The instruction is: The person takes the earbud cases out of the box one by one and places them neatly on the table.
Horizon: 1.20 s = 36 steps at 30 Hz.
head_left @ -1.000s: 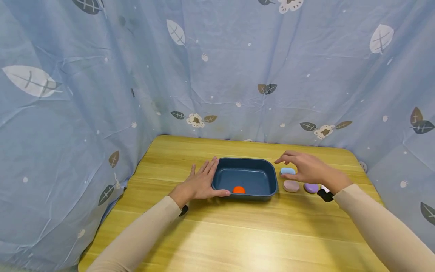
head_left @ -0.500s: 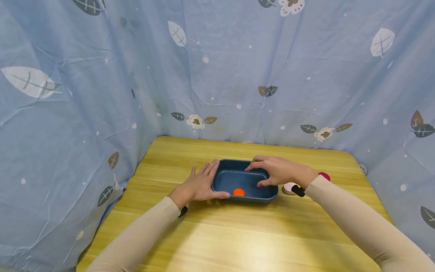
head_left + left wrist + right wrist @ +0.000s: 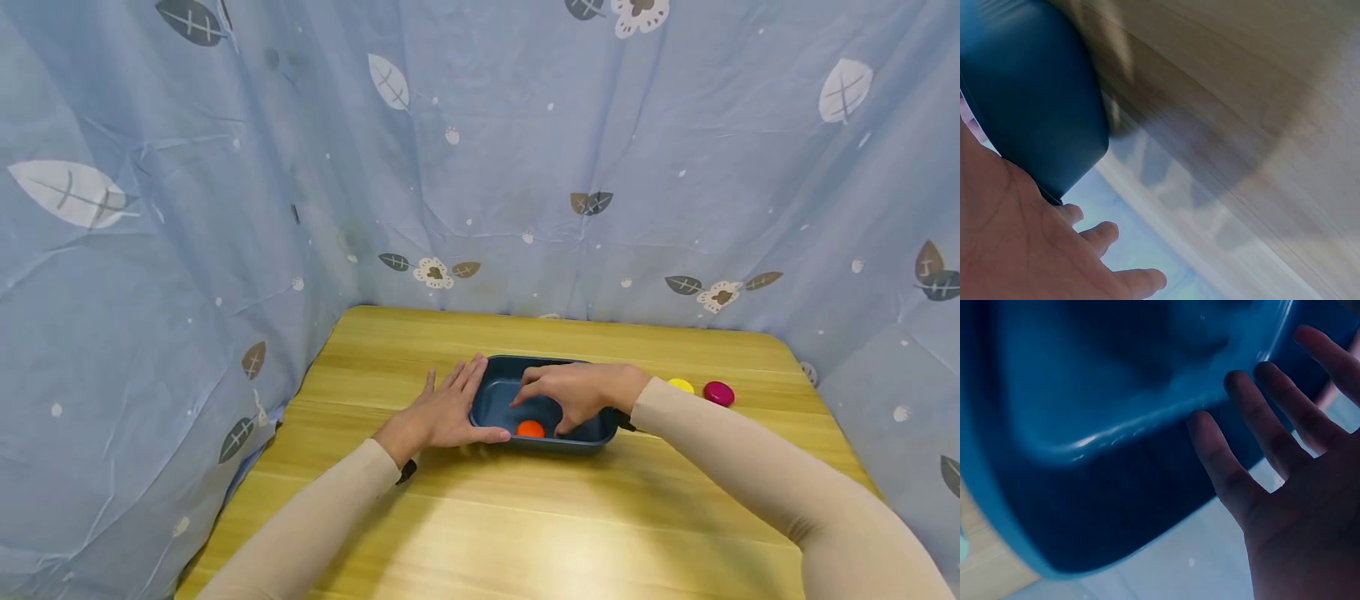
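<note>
A dark blue rectangular tub (image 3: 493,408) stands on the wooden table, with a rounded orange object (image 3: 531,429) lying inside near its front wall. Against the tub's left end rests my left hand (image 3: 444,411), fingers spread along the rim and thumb at the front corner. In the left wrist view, the tub's outer wall (image 3: 1035,94) lies beside the palm. My right hand (image 3: 573,390) reaches down into the tub from the right, thumb just right of the orange object. The right wrist view shows its fingers (image 3: 1219,450) extended over the tub's inner wall, holding nothing visible.
To the right of the tub lie a yellow rounded piece (image 3: 681,385), partly behind the right sleeve, and a magenta one (image 3: 719,393). A blue leaf-patterned curtain (image 3: 517,167) hangs around the table's (image 3: 525,517) back and sides.
My right hand has moved left from above the blue and pink pieces into the tub. Its forearm now covers those pieces and uncovers the yellow and magenta ones. The left hand stays put.
</note>
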{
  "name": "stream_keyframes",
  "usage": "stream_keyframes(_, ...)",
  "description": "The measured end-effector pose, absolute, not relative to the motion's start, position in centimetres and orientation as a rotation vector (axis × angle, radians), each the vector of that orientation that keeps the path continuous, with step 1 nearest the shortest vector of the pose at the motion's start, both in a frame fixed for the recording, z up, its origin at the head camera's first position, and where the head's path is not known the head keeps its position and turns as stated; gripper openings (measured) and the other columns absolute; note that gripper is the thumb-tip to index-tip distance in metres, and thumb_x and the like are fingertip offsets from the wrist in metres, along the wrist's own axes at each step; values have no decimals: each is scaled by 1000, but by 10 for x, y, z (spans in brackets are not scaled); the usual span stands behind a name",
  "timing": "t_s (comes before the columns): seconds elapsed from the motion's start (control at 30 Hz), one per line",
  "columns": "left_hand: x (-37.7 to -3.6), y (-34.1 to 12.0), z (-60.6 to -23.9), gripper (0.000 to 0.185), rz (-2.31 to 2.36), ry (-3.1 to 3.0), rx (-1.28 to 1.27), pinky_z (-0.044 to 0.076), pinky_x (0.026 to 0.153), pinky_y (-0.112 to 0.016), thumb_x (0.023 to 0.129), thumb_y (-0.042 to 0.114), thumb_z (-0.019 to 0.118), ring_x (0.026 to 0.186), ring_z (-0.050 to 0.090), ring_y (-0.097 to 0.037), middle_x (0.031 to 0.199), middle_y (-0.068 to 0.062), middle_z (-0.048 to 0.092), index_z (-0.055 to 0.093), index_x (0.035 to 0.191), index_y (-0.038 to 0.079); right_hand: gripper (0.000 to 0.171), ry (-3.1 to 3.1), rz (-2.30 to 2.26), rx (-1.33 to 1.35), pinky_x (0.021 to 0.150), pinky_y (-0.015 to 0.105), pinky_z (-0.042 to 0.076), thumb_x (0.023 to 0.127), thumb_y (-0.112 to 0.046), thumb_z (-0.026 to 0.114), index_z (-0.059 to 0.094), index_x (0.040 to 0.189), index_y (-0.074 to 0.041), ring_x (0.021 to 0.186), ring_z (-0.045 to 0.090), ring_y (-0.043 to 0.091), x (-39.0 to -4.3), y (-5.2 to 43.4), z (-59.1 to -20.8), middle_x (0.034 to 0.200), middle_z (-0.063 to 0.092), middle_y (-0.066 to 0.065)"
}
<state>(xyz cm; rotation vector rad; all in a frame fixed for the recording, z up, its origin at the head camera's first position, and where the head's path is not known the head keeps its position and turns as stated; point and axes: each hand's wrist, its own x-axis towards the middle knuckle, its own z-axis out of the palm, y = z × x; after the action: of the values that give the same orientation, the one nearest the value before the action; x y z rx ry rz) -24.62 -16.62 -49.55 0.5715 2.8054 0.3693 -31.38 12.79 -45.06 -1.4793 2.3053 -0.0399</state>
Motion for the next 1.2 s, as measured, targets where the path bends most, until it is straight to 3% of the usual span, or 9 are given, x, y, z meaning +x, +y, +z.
stream_keyframes(0.23,-245,-166,-496,140,386,2801,571,4,144,-81,94,100,61,186,9,-37,200,1,-4,-7,190,25,77,2244,48,-1514,122,39,60,97,-30,99,65,167,-31,135,65,16,-312,111,-457,155,62,0)
stream_keyframes(0.5,-244,-167,-494,139,396,2805,571,2,145,-81,93,102,59,187,9,-37,200,2,-4,-6,190,25,49,2159,58,-1601,100,22,62,100,-19,96,80,146,-26,109,67,6,-313,98,-464,132,71,-4)
stream_keyframes(0.67,-244,-165,-493,139,396,2802,575,2,145,-81,94,101,60,186,9,-37,200,2,-4,-5,190,25,42,2165,32,-1591,87,16,61,100,-18,96,83,138,-27,98,68,2,-316,97,-467,122,73,-6)
stream_keyframes(1.2,-247,-167,-496,143,387,2797,569,2,145,-80,91,104,59,187,9,-36,200,2,-6,-7,189,24,46,2267,-191,-1541,97,25,65,100,-21,96,83,144,-23,104,73,14,-317,118,-452,126,71,-2)
